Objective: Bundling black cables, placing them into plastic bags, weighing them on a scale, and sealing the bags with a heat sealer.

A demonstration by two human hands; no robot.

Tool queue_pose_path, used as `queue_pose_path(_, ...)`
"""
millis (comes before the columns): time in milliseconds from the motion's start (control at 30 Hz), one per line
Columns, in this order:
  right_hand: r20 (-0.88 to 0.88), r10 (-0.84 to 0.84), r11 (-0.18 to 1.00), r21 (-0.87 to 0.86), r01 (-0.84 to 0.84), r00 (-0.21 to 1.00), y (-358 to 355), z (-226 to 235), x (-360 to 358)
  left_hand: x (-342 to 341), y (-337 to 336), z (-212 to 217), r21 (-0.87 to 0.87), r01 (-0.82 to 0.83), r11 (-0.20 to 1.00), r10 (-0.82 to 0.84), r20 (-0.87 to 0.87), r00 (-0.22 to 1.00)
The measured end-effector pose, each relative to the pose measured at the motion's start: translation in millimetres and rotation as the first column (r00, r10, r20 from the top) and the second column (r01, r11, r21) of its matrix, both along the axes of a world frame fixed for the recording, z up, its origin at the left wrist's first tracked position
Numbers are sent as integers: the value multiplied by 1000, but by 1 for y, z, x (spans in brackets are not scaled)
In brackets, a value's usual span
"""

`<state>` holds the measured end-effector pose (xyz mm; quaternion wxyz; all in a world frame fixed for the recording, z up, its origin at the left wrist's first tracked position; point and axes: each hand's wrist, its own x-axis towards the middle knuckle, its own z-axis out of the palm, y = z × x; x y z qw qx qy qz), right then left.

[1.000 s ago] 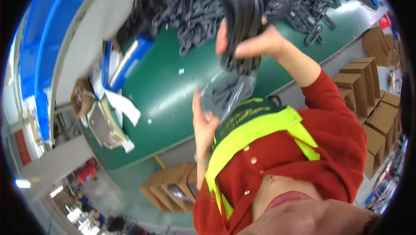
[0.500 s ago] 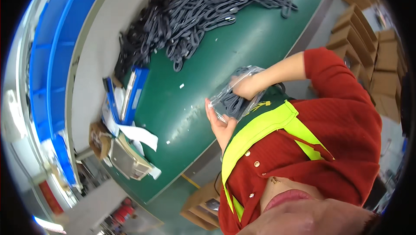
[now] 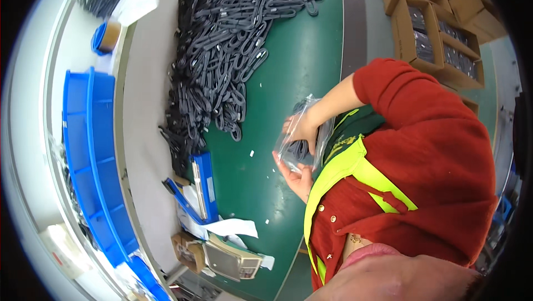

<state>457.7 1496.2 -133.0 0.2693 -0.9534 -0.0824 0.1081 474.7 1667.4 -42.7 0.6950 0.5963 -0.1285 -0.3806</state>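
A clear plastic bag (image 3: pixel 322 159) with grey coiled cords (image 3: pixel 298 150) in it is held over the table edge, close to my apron. My left hand (image 3: pixel 297 181) grips the near lower end of the bag, thumb on one side and fingers behind. Reaching in from the upper right, my right hand (image 3: pixel 301 128) is inside the bag with its fingers round the cords; the crinkled film partly veils them. Further back on the green table (image 3: pixel 288 73) lies a big heap of grey looped cords (image 3: pixel 227 51), each bundled.
A blue holder (image 3: pixel 204 190) stands left of my hands, near a scale (image 3: pixel 230 260) with white paper (image 3: pixel 232 227) across it. Blue bins (image 3: pixel 91 151) line the shelf at far left. Open cardboard boxes (image 3: pixel 413 29) with packed items stand at the upper right.
The view has turned, so the table now runs more upright and more boxes show at right. My right hand's fingers have spread further round the cords; both hands stay at the bag.
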Motion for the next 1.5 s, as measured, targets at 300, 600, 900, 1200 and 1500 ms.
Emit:
queue_pose_path(300,-79,-550,530,737,420,832,-210,105,-83,-3,-81,25,-165,-68,984,64,-28,998)
queue_pose_path(600,557,-359,559,-515,650,749,-426,-124,-155,-46,-220,66,-239,-200,950,177,-115,977)
queue_pose_path(900,272,-250,878,-342,336,929,-498,-83,-148,-79,-258,1,146,-371,917,387,-109,915)
queue_pose_path(1200,131,-771,614,-109,782,623,-458,-100,-62,-85,-267,-1,131,-212,969,208,43,977)
queue_pose_path(1500,598,-327,889,-69,453,732,-460,-46,-8,-91,-266,-2,98,-264,959,271,-68,960)
